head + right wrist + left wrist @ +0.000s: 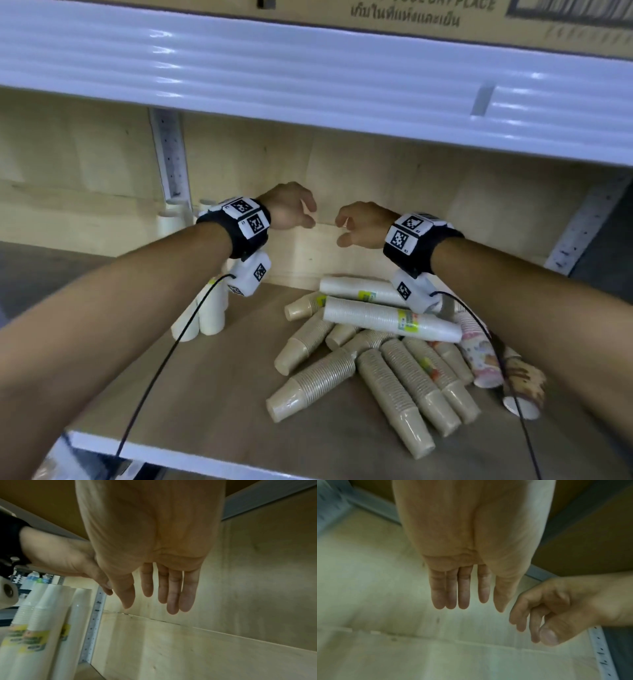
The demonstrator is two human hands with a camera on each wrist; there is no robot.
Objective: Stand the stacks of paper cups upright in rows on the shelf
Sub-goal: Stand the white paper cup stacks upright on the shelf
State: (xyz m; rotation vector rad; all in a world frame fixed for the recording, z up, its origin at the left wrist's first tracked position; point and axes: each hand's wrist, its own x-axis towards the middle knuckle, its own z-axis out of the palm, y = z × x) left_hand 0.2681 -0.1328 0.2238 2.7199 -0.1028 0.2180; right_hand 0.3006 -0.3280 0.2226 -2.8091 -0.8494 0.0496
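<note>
A: Nearest us, the front edge of the shelf (pixel 219 459), white lip, wood-look board. Right behind it, the pile of brown cup stacks (pixel 394 380) lies flat, long axes fanned out, most closed bottoms aimed toward the front edge or front-left.

B: Any print on those?

A: One brown stack carries a small coloured sticker, too blurred to read. At the right of the pile a patterned stack (pixel 479 356) in pink lies down too, and a brown-splashed one (pixel 524 390) beside it, open mouth toward us.

B: And the white ones on top?

A: Two white stacks (pixel 387 317) lie across the heap, long axis running left to right, each with a yellow-green label band; the lettering is not legible. Over at the left, standing white stacks (pixel 205 315) are upright, touching each other, same yellow-green labels seen from the right wrist view.

B: Hands?

A: Both raised above the shelf, close together, touching nothing. Left hand (pixel 291 205), grip apart, fingers straight and relaxed in its wrist view. Right hand (pixel 363 224), grip apart as well, fingers loose, holding nothing.

B: Farthest back?

A: Plywood back panel (pixel 394 178), then the upper shelf, and a cardboard box (pixel 428 20) printed with Thai script and "PLACE".
</note>
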